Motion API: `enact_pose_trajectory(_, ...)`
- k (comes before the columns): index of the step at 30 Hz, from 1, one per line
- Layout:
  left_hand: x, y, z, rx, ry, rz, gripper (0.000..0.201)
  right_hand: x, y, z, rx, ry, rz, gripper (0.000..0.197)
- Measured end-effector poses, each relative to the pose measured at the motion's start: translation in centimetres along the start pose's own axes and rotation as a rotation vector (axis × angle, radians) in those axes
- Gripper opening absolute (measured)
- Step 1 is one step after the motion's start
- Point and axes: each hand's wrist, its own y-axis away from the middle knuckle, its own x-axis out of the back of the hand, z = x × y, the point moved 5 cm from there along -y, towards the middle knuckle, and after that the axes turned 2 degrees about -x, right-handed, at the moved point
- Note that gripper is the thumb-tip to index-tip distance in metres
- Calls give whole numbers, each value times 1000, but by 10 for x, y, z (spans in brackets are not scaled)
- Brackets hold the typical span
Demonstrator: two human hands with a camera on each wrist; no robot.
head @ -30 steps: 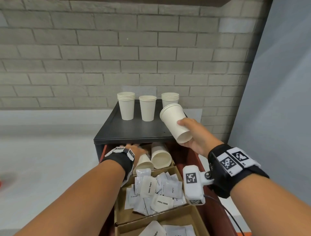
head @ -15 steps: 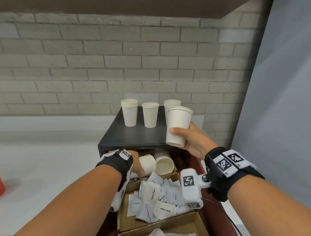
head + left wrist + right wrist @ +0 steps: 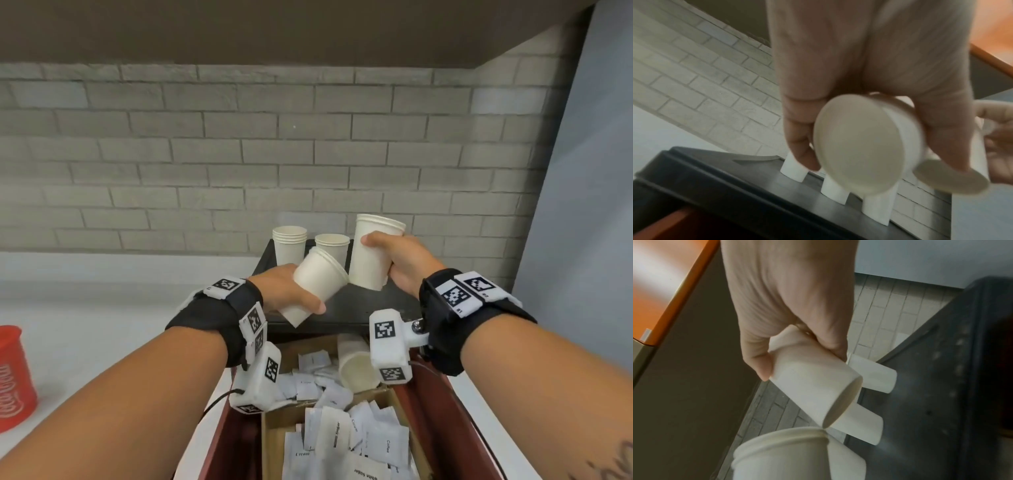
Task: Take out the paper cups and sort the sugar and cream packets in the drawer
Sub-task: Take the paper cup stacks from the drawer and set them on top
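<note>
My left hand (image 3: 291,296) grips a white paper cup (image 3: 317,284), tilted with its mouth up and to the right, above the front of the black cabinet top (image 3: 359,308). My right hand (image 3: 402,262) grips a second cup (image 3: 371,255), held upright just right of the first, and the two cups nearly touch. The left wrist view shows the round base of the left cup (image 3: 855,154). The right wrist view shows the right cup (image 3: 813,386). Cup stacks (image 3: 289,243) stand at the back. One cup (image 3: 356,363) lies in the open drawer among white packets (image 3: 342,438).
A cardboard box (image 3: 274,431) in the red-sided drawer (image 3: 222,442) holds the sugar and cream packets. A red cup (image 3: 13,377) stands on the white counter at far left. A grey brick wall rises behind, and a grey panel stands to the right.
My left hand has come up out of the drawer with a cup and brought it beside the right hand's cup. The right hand has turned its cup upright.
</note>
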Motion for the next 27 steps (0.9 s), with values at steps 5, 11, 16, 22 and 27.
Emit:
enact_pose_trajectory(5,22,-16,-6,-124,222,251,57,-23,-34,-26,119,19,45,49)
enact_pose_trajectory(11,41,-40,-32,-39,385,591,64,-43,-78,-32,192,124,163,78)
enact_pose_trajectory(16,46,-48,-39,-8,423,654,47,-50,-105,-34,237,257,208,74)
enact_pose_trajectory(22,45,-52,-38,-8,450,642,49,-59,-118,-19,169,442,195,69)
enact_pose_trajectory(27,41,-49,-37,-17,462,640,53,-52,-101,-7,98,420,213,77)
